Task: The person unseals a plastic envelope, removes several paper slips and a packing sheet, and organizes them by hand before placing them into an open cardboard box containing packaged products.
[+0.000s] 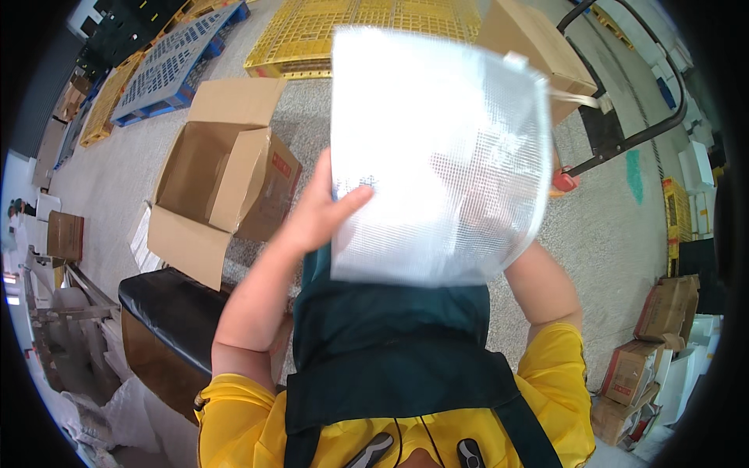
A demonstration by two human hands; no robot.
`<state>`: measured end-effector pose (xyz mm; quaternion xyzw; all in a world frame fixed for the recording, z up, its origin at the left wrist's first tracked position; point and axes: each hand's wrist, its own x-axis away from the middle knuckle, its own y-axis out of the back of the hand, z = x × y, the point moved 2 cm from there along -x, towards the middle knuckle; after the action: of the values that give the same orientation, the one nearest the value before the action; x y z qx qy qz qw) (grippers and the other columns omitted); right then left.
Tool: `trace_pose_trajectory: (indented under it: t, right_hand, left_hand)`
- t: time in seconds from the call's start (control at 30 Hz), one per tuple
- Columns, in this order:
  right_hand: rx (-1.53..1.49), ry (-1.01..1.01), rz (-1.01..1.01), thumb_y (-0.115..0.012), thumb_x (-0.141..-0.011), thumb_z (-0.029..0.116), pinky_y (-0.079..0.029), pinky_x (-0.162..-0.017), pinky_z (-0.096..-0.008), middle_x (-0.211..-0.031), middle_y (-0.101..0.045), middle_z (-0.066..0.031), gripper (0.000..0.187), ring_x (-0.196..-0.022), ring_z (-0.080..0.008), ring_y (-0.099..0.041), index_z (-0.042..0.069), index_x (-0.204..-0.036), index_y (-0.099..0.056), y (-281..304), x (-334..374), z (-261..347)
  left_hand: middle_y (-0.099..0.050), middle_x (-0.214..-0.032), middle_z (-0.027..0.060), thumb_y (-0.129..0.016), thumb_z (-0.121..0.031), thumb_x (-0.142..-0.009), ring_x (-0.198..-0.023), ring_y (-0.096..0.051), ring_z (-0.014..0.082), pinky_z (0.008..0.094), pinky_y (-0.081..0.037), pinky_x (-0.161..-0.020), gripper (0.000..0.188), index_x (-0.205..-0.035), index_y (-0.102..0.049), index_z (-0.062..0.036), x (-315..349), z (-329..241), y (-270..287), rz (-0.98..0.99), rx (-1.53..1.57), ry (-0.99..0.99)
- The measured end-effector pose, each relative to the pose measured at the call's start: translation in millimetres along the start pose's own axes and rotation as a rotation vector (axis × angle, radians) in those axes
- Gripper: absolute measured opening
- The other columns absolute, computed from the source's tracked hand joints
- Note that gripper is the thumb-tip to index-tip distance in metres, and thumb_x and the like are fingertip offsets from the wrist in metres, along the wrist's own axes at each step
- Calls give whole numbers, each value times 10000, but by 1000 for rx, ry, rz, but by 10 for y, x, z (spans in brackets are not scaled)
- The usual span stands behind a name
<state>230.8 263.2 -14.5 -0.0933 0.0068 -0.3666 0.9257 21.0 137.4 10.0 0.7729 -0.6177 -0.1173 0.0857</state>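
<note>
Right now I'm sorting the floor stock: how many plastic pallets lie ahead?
3: a yellow pallet top centre, a grey-blue pallet to its left, and another yellow pallet further left. The clear mesh bag may hide more.

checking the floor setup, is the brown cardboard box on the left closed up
No, the brown cardboard box lies with its flaps spread wide and its bare inside showing, left of the left hand.

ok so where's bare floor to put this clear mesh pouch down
Bare speckled floor lies to the right, between the black cart frame and the stacked cartons. A narrower strip runs between the open cardboard box and the yellow pallets. The lower left is crowded: black padded bench, white sacks. Both hands hold the pouch.
</note>
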Motion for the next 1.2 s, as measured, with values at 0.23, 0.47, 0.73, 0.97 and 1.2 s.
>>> trace_pose_trajectory:
  t: [0.23,0.47,0.73,0.97,1.2]
  right_hand:
    - [15,-197,-83,-576,-860,107,-516,-824,-331,-1146,-548,-158,438,-1041,-266,-563,-12,-1260,-443,-251,513,-479]
    - [-159,-334,-408,-627,-809,52,-553,-681,-307,-1102,-574,-157,436,-917,-227,-619,-44,-1205,-471,60,710,-735]
    - [-44,-524,-6,-781,-642,174,-421,-929,-359,-1160,-575,-155,707,-1048,-230,-548,-39,-1244,-477,1081,1424,-502]
    - [155,-404,-213,-828,-585,258,-448,-903,-368,-1133,-597,-159,805,-1037,-238,-571,-39,-1243,-471,1697,2287,82]
    - [-151,98,-404,-732,-715,112,-504,-838,-361,-1147,-579,-172,638,-1020,-230,-581,-42,-1254,-429,1081,1522,213]
  left_hand:
    - [-526,-1135,142,-584,-232,-888,-1001,-533,186,305,-439,-863,539,-1295,-341,26,244,628,-413,88,417,424]
    - [-602,-793,42,-609,-200,-874,-529,-517,70,181,-388,-396,360,-1170,-497,-27,967,596,-488,277,343,737]
    - [-602,-757,-35,-646,-201,-822,-557,-459,19,174,-332,-451,250,-1033,-609,-72,814,984,639,254,98,731]
    - [-658,-793,88,-655,-129,-766,-720,-627,182,304,-481,-650,214,-967,-653,-55,255,1040,595,597,-464,272]
    - [-634,-913,138,-792,-275,-581,-912,-586,319,419,-470,-804,482,-977,-647,-40,-122,514,114,649,-1287,24]
